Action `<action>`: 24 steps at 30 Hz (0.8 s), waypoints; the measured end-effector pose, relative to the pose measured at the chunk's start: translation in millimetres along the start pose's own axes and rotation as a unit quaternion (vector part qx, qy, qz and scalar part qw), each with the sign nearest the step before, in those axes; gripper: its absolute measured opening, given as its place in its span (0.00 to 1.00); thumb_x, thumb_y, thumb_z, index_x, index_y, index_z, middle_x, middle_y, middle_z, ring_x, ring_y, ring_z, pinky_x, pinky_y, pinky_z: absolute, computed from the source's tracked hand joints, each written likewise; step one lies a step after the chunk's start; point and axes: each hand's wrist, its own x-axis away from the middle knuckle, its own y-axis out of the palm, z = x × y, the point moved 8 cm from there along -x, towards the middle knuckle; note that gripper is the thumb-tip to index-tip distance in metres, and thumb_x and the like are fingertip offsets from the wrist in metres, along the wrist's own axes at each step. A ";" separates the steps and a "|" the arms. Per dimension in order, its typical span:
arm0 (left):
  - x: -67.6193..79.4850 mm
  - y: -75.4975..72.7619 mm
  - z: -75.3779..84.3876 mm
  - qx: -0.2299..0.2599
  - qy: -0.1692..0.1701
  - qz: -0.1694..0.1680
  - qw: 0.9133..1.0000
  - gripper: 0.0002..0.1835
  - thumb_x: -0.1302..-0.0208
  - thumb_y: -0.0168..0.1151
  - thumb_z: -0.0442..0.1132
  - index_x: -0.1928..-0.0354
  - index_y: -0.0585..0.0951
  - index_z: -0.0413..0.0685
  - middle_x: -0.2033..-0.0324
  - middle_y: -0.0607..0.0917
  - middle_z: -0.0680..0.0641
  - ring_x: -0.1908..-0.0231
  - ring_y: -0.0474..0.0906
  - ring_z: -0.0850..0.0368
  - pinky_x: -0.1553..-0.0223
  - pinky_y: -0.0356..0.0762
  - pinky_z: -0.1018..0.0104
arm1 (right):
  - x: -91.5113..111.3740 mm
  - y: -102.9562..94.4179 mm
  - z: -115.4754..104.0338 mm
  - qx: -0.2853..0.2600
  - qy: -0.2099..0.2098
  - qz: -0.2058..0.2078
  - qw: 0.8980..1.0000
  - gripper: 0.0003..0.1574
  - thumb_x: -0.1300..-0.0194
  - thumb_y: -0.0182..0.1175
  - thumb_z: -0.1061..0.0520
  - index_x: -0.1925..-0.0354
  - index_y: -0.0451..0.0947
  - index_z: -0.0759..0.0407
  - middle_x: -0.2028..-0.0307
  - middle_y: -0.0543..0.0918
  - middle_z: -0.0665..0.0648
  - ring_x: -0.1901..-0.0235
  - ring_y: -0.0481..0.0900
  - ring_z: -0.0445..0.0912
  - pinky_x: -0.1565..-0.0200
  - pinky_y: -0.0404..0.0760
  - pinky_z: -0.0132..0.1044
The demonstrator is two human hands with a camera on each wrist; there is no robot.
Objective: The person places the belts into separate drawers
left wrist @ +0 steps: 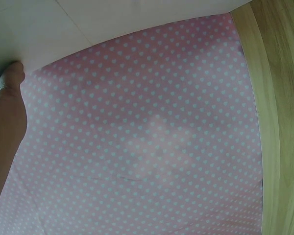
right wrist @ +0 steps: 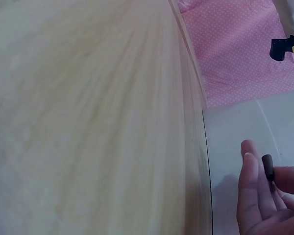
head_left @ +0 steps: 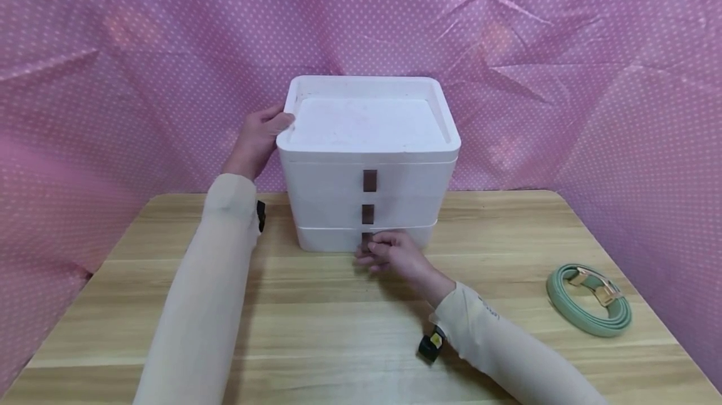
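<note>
A white three-drawer storage box point(head_left: 369, 123) with a raised rim on top stands at the back of the table. Brown tab handles run down its front, one per drawer. My left hand point(head_left: 261, 138) grips the box's top left edge, thumb over the rim and fingers along the outer side. Only part of that hand point(left wrist: 7, 112) shows in the left wrist view. At the front, my right hand point(head_left: 397, 257) pinches the lowest drawer's handle point(head_left: 366, 241). In the right wrist view, thumb and fingers close around this brown tab point(right wrist: 268, 167), other fingers extended below.
A coiled green belt point(head_left: 586, 320) with a gold buckle lies on the right side of the wooden table point(head_left: 316, 336). Pink dotted cloth point(head_left: 507, 29) hangs behind the table and along both sides.
</note>
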 end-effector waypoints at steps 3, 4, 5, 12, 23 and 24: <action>-0.8 -0.2 -0.2 -0.001 0.002 0.001 1.000 0.34 0.29 0.57 0.50 0.25 0.60 0.55 0.26 0.59 0.50 0.30 0.59 0.51 0.32 0.62 0.59 | 0.6 0.4 0.4 0.000 -0.001 -0.009 1.000 0.12 0.27 0.50 0.65 0.53 0.76 0.74 0.54 0.84 0.67 0.55 0.85 0.56 0.53 0.84 0.49; -1.2 -0.2 -0.3 -0.001 0.002 0.001 1.000 0.34 0.29 0.57 0.50 0.25 0.60 0.54 0.26 0.59 0.50 0.30 0.59 0.51 0.32 0.62 0.59 | 0.9 0.4 0.4 0.000 -0.002 -0.010 1.000 0.12 0.27 0.50 0.65 0.53 0.76 0.74 0.54 0.84 0.68 0.55 0.85 0.56 0.53 0.83 0.49; -1.5 -0.4 -0.4 -0.002 0.003 0.001 1.000 0.34 0.30 0.57 0.50 0.25 0.60 0.54 0.26 0.59 0.50 0.30 0.59 0.52 0.32 0.62 0.59 | 1.1 0.4 0.6 -0.002 -0.003 -0.012 1.000 0.13 0.28 0.51 0.65 0.53 0.76 0.75 0.54 0.84 0.68 0.55 0.85 0.56 0.52 0.83 0.49; -2.8 -1.2 -1.3 0.002 0.004 0.001 1.000 0.34 0.30 0.58 0.50 0.25 0.61 0.54 0.27 0.61 0.50 0.30 0.59 0.52 0.32 0.62 0.59 | 5.0 1.5 1.6 -0.012 0.002 -0.012 1.000 0.12 0.28 0.52 0.65 0.52 0.75 0.75 0.55 0.84 0.68 0.56 0.85 0.57 0.52 0.83 0.50; -0.8 0.3 -1.4 -0.004 0.005 -0.001 1.000 0.33 0.28 0.56 0.51 0.25 0.60 0.56 0.27 0.62 0.49 0.30 0.58 0.51 0.32 0.62 0.57 | 10.9 4.7 0.6 -0.010 0.011 -0.019 1.000 0.11 0.27 0.51 0.64 0.55 0.75 0.72 0.57 0.86 0.65 0.58 0.86 0.54 0.53 0.84 0.48; -0.7 0.6 -0.8 -0.003 0.007 0.000 1.000 0.33 0.28 0.56 0.51 0.25 0.60 0.56 0.27 0.62 0.49 0.30 0.59 0.50 0.32 0.62 0.58 | 11.5 4.6 0.3 -0.011 0.013 -0.021 1.000 0.11 0.27 0.51 0.64 0.55 0.76 0.72 0.57 0.86 0.65 0.58 0.86 0.54 0.53 0.84 0.48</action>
